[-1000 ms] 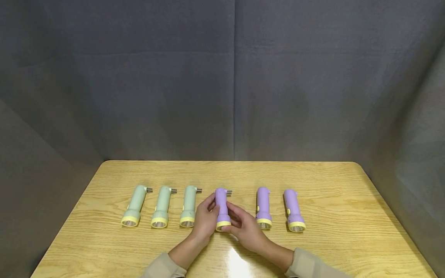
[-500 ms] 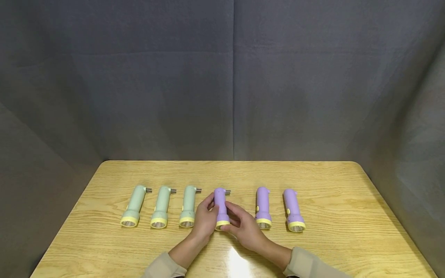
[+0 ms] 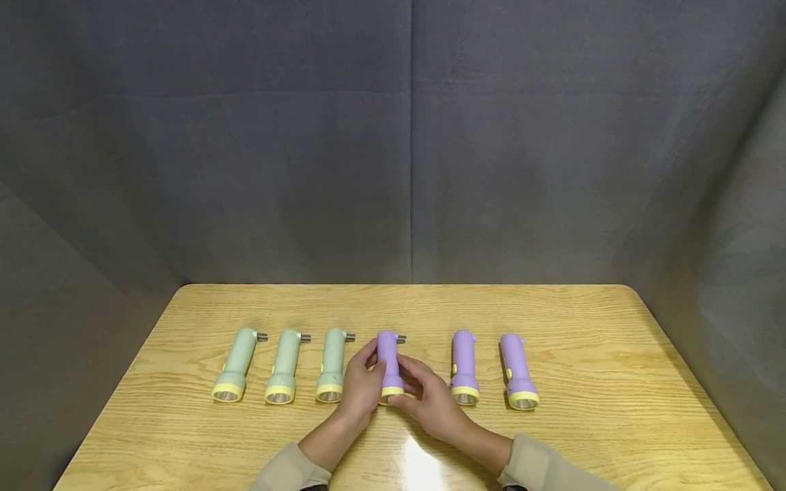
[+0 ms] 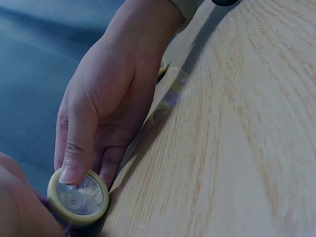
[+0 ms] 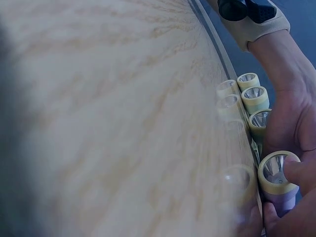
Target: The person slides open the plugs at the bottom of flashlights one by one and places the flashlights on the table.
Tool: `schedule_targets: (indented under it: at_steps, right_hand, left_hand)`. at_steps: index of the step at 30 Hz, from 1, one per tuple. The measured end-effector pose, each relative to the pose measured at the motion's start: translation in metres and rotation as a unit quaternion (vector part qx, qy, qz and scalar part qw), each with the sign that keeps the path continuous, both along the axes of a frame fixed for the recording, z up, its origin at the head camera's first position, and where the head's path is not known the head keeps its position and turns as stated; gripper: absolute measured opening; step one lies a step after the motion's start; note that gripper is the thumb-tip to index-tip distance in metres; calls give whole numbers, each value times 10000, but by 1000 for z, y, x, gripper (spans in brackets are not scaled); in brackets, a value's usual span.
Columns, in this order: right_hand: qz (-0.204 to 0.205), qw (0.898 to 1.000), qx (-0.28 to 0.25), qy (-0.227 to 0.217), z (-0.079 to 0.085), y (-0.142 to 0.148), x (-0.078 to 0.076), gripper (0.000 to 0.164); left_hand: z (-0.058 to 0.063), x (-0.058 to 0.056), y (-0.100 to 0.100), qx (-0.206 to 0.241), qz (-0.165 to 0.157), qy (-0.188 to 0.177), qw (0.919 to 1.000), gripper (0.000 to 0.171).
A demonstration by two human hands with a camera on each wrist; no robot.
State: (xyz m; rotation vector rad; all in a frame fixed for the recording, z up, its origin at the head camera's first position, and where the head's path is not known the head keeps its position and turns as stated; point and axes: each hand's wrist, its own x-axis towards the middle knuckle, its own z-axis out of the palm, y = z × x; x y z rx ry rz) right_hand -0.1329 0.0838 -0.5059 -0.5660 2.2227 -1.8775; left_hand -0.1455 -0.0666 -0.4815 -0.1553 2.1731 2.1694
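Both hands are on a purple flashlight with a yellow rim, lying at the middle of a row on the table. From the left side, my left hand grips its body, thumb on top. My right hand holds the lens end from the right. In the left wrist view, the right thumb lies over the clear lens. The right wrist view also has that thumb at the lens rim. Two metal plug prongs stick out to the right at the far end. The flashlight's underside is hidden.
Three green flashlights, the nearest one beside my left hand, lie to the left with prongs out. Two purple flashlights lie to the right, no prongs visible on them. Grey cloth hangs behind the wooden table.
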Motion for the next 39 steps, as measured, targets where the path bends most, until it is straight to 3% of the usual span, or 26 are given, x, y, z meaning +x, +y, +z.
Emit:
schedule_targets:
  at_steps: [23,39]
  right_hand:
    - [-214,9995,218,84,0,-2,-3,69]
    - [-199,9993,295,-150,-1,0,-5,74]
  left_hand:
    - [2,-5,1,-2,122,-95,9999,48]
    - [0,-5,0,181,137,-158,9996,49]
